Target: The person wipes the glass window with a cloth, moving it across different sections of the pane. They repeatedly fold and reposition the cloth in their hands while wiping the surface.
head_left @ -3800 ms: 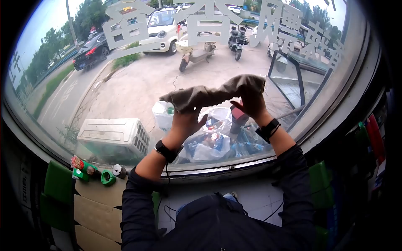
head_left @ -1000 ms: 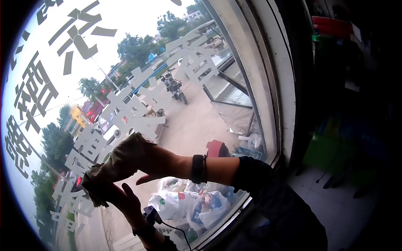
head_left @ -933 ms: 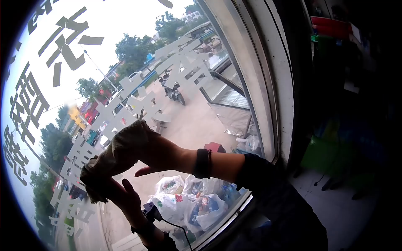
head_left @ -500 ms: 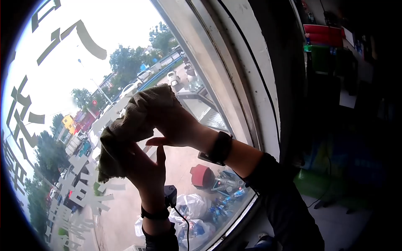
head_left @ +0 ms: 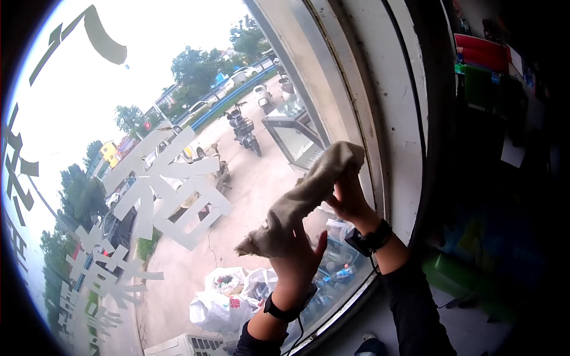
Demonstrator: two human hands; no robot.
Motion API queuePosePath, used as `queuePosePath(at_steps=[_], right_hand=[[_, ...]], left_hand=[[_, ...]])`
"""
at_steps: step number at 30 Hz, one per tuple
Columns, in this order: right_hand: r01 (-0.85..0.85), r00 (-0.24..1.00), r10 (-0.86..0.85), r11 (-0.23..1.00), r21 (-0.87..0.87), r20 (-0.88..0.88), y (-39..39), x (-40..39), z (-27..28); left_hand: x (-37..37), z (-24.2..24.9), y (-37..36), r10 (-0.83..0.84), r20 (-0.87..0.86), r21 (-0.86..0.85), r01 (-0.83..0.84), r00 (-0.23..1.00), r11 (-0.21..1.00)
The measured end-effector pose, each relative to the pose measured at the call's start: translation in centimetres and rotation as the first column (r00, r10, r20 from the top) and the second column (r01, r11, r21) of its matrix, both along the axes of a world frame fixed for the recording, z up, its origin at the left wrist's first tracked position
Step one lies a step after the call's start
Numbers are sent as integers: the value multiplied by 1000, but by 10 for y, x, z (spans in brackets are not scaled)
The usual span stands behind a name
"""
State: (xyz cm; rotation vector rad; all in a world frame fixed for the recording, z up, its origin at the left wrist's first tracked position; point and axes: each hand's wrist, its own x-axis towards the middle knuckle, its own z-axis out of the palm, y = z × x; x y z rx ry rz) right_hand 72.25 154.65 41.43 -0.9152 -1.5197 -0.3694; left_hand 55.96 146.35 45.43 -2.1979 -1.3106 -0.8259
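A grey-green cloth [head_left: 303, 193] is stretched against the window glass [head_left: 190, 261], its upper right end close to the window frame [head_left: 356, 113]. My left hand [head_left: 294, 258] presses the lower part of the cloth, with the thumb held apart. Higher and to the right, my right hand [head_left: 351, 202] holds the cloth's upper end, its fingers partly hidden by the fabric. Both wrists wear dark bands with small devices. Large cut-out letters [head_left: 169, 184] stick to the glass left of the cloth.
Through the glass show a parked motorcycle [head_left: 243, 130], white bags [head_left: 222, 302], plastic bottles [head_left: 335, 270] and a glass-sided case [head_left: 294, 139]. A dark room with a green object [head_left: 448, 276] lies to the right. A shoe [head_left: 371, 345] shows at the bottom.
Both hands and the cloth have moved right and down across the glass, nearer the frame. The cloth is stretched out longer, and the view has shifted, uncovering the motorcycle and letters.
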Motion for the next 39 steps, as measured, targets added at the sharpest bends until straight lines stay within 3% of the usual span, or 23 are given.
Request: queuePosePath(at_steps=[3,4,5,9,12,14,17,18,19,23,24,25,29,31,34,35,36,37,39], right_hand=[[-77,997,76,990,-116,-7,-17,-20,-29],[-145,989,143,960,-239,-24,-25,-28,-29],[-105,993,94,979,-174,-73,-28,-43,-32],[-92,994,99,990,-107,56,-40,-87,-31],[-131,984,135,990,-44,113,-58,-129,-1],[-79,965,85,996,-34,246,-71,-166,20],[-161,908,141,987,19,395,-94,-220,60],[-177,914,119,977,117,387,-107,-244,78],[-229,938,178,962,148,297,-123,-269,97],[-436,873,359,879,195,330,-172,-370,145],[-492,841,417,855,166,345,-183,-396,151],[-546,805,472,826,137,360,-194,-420,156],[-542,739,430,837,78,519,-228,-516,145],[-557,661,383,826,80,646,-250,-558,133],[-679,466,513,730,-80,721,-263,-619,101],[-685,432,511,722,-98,743,-267,-636,90],[-678,424,481,731,-84,768,-272,-649,84],[-733,365,587,660,-166,723,-273,-663,81],[-754,346,635,626,-198,690,-281,-676,90]], left_hand=[[-19,-23,-19,12,12,-48,-12,1000,999],[-29,-28,-24,-18,79,-124,28,997,992],[-40,-37,-25,-11,82,-126,22,997,992],[-90,-45,-49,54,126,-113,-40,991,993],[-133,-37,-69,135,144,-44,-130,980,991],[-172,-20,-88,204,140,28,-209,969,977],[-237,4,-110,239,218,119,-269,946,956],[-261,13,-116,239,240,170,-283,941,944],[-284,22,-124,289,234,202,-338,928,919],[-394,51,-162,369,251,231,-425,895,875],[-421,55,-173,289,267,282,-362,919,889],[-448,53,-187,384,245,262,-442,890,858],[-546,13,-232,447,275,252,-512,851,821],[-580,-12,-257,586,285,251,-649,759,718],[-633,-70,-272,374,522,196,-535,767,822],[-639,-80,-283,475,499,140,-608,725,782],[-648,-92,-288,419,545,143,-573,726,807],[-660,-102,-290,362,587,149,-536,724,831],[-665,-88,-303,383,551,175,-551,741,816]])
